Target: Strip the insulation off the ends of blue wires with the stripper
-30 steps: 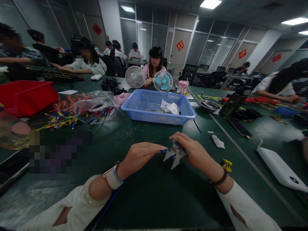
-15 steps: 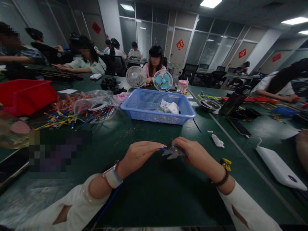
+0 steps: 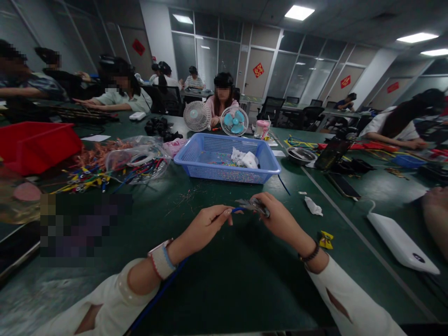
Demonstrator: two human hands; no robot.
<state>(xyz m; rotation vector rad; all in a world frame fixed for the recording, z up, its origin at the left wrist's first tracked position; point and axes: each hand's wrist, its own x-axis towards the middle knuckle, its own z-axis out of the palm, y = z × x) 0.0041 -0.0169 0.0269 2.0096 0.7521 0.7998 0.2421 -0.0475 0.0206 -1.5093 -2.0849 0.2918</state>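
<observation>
My left hand [image 3: 206, 226] pinches a blue wire [image 3: 238, 210] close to its end. The rest of that wire trails under my left forearm toward the table's front edge. My right hand [image 3: 278, 217] is closed around a metal hand tool that looks like wire strippers [image 3: 250, 204], its jaws pointing left. The wire's tip lies at the jaws; whether they bite on it I cannot tell. Beyond my hands, thin copper strands [image 3: 187, 198] are scattered on the green table [image 3: 224, 289].
A blue perforated basket [image 3: 227, 175] holding crumpled white tissue stands ahead. To the left are a bundle of lugged wires [image 3: 87, 179] and a red bin [image 3: 38, 147]. A white power bank [image 3: 402, 240], a yellow wrapper [image 3: 326, 239] and a crumpled tissue [image 3: 313, 206] lie right. Other people sit around.
My right hand has raised the tool slightly and turned its jaws more to the left. My left fingers have bent from straight into a pinch, and more blue wire shows between the hands.
</observation>
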